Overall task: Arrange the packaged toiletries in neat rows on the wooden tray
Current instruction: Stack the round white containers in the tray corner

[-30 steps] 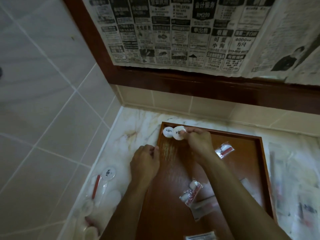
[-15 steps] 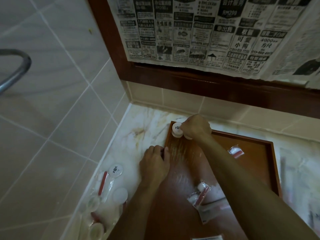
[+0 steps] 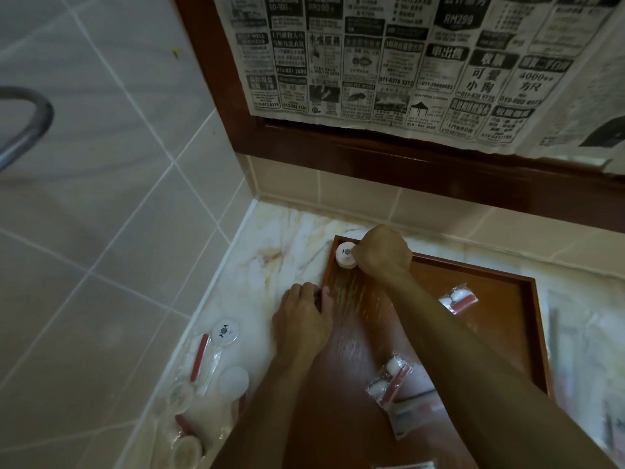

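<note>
On glossy wooden tray (image 3: 500, 289), right hand (image 3: 384, 250) gripping round white packets (image 3: 345, 254)

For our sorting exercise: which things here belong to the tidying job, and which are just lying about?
Job: wooden tray; round white packet under the right hand; left hand on the tray's edge; red-and-white sachets; packets on the counter.
Lying about: newspaper; metal rail.
</note>
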